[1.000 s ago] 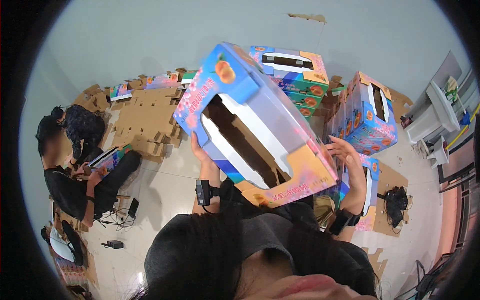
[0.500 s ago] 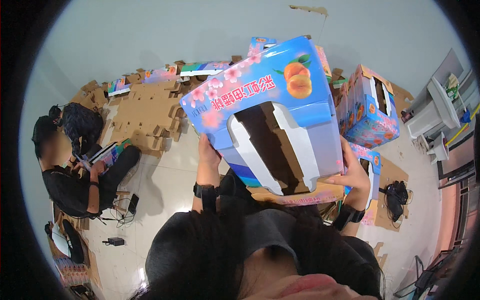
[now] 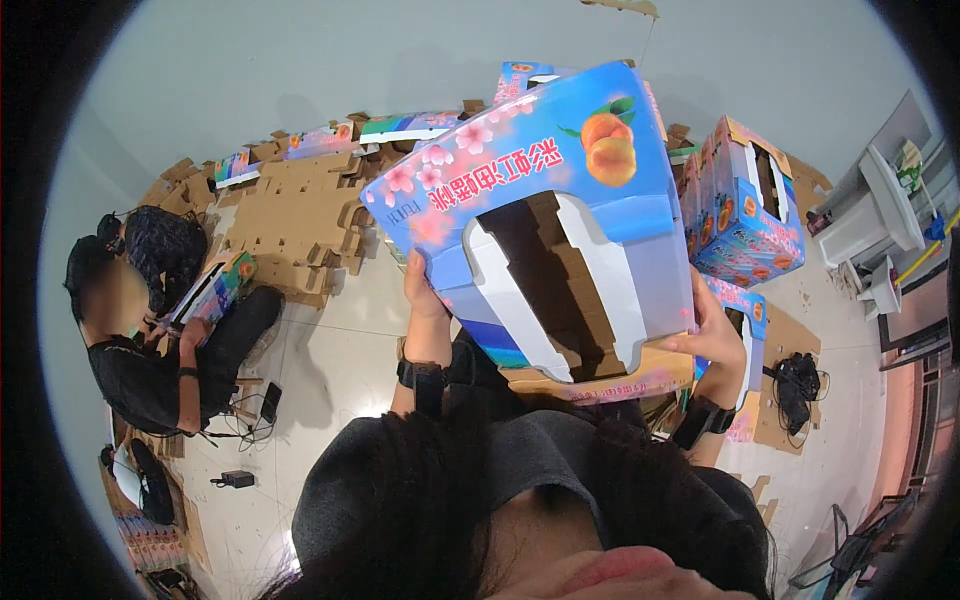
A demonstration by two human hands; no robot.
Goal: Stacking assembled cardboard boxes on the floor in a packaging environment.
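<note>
White washbasin (image 3: 888,200), adapter (image 3: 236,480) (black)

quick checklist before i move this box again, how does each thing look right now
1. Left hand on the blue-and-pink, peach-printed cardboard box: ok, holding its left side.
2. Right hand on the box: ok, holding its right side, thumb on the near face.
3. Box held square to the wearer: not ok, it is turned at an angle.
4. Weight resting on the lap: cannot tell, the underside is hidden.
5. Gap to the blue cardboard box standing at right: cannot tell, one view gives no sure depth.
6. Seated person in black clear of the box: ok, well off to the left.
</note>
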